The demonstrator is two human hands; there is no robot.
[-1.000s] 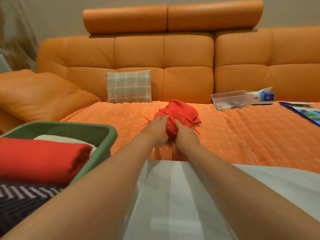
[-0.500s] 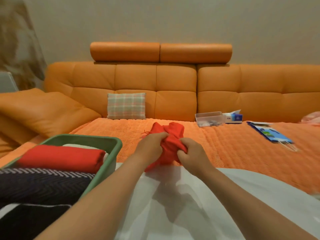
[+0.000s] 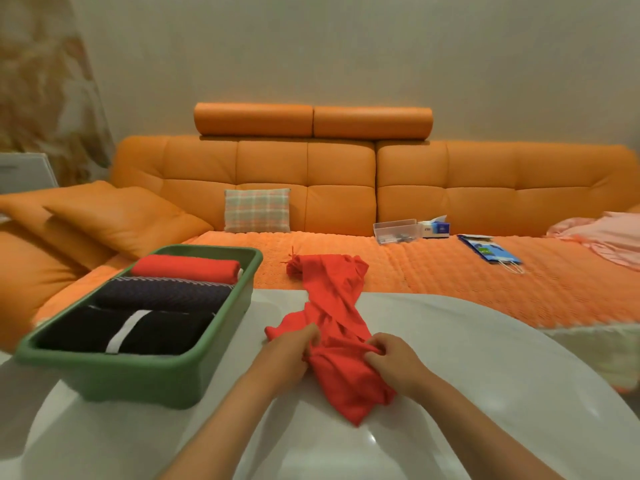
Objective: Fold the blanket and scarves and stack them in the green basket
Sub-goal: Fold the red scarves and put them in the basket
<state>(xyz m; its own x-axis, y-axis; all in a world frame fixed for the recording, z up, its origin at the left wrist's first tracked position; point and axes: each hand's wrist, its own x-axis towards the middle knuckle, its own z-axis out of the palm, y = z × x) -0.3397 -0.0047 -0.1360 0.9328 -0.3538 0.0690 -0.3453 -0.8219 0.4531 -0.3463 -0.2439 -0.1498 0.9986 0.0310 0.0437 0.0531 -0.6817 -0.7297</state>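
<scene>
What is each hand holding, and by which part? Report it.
Both grip the red scarf near its near end: the left hand pinches its left edge, the right hand its right edge.

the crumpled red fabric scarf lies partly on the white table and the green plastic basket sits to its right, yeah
Not quite. The head view shows the green plastic basket to the left of the crumpled red fabric scarf, not to its right. The rest holds: the scarf lies partly on the white table.

Warm dim indoor light, soft blur, wide-angle bending at edges
</scene>
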